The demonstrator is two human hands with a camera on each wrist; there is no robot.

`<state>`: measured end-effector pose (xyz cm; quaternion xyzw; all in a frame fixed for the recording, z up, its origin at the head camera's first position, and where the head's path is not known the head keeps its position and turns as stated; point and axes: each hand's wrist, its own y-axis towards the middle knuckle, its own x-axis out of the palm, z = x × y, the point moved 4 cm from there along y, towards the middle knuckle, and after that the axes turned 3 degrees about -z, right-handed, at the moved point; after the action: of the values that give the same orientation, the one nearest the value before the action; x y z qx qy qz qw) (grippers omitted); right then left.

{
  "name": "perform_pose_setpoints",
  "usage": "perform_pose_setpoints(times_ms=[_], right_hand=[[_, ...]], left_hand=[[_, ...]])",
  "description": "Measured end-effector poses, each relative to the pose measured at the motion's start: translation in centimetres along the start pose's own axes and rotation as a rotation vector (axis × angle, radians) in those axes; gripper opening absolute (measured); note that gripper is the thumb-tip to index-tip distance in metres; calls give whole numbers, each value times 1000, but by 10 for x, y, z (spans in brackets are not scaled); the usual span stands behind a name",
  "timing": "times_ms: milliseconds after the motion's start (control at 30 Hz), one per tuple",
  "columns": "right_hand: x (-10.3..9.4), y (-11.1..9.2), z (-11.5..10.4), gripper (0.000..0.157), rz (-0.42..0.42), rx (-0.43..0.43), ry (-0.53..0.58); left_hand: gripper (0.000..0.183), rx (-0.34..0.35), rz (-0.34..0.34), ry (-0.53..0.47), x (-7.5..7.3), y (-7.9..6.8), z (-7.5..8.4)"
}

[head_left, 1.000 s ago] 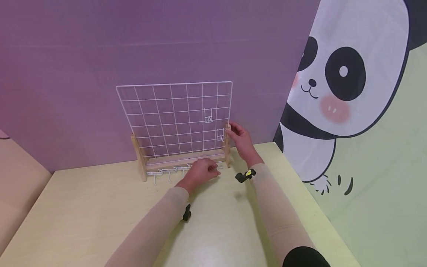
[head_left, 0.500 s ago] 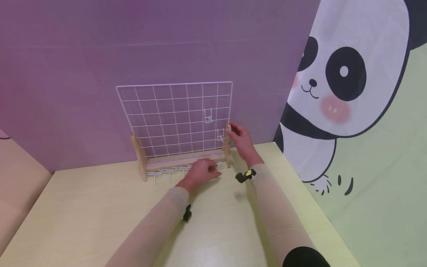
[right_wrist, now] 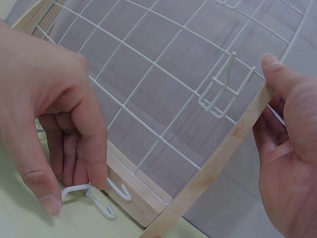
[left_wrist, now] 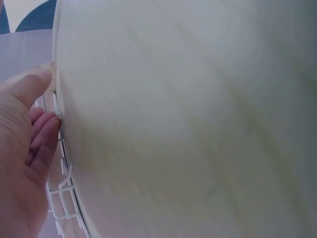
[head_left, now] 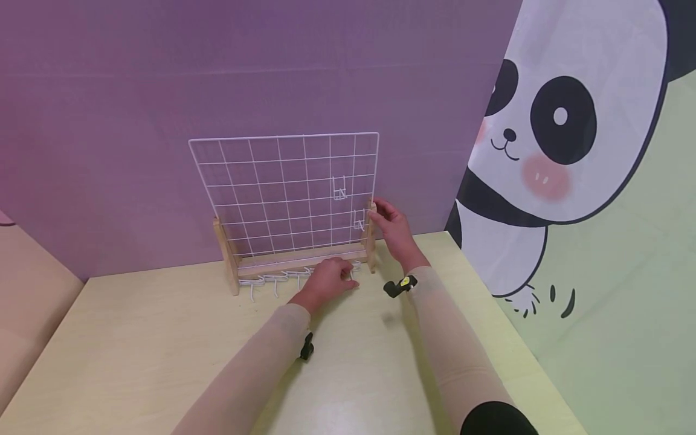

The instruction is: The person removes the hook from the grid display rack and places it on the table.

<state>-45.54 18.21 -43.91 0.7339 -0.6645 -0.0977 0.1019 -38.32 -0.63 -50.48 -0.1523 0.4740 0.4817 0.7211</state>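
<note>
A white wire grid panel [head_left: 283,181] stands upright in a wooden stand [head_left: 228,260]. My right hand [head_left: 397,232] holds the stand's right upright [right_wrist: 213,163] near its top, thumb in front and fingers behind. At the foot of the stand, my left hand [head_left: 326,281] pinches a white wire hook [right_wrist: 74,188] between thumb and fingers. Several more white hooks [head_left: 276,283] lie along the stand's front, partly hidden by this hand. Two hooks hang on the right part of the grid, an upper hook [head_left: 339,192] and a lower hook [head_left: 359,223].
The stand rests on a pale wooden table [head_left: 152,350], close to a purple back wall [head_left: 163,103]. To the right is a wall with a large panda picture [head_left: 565,121]. The table's right edge runs close beside my right forearm.
My left hand has shifted very slightly, and the hook at its fingertips has moved a little left. The right hand, grid and stand have stayed in place.
</note>
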Motion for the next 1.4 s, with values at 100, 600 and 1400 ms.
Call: perform_pose_setpoints(times_ms=[100,600,1400], right_hand=[[0,0,0,45,-4,2,-7],[0,2,1,46,-12,4,13],[0,4,4,46,-8,5,33]], left_hand=[[25,-4,7,2,0,0,0],[25,-18,2,4,1,1,-2],[30,-78,94,-45,-15,-4,1]])
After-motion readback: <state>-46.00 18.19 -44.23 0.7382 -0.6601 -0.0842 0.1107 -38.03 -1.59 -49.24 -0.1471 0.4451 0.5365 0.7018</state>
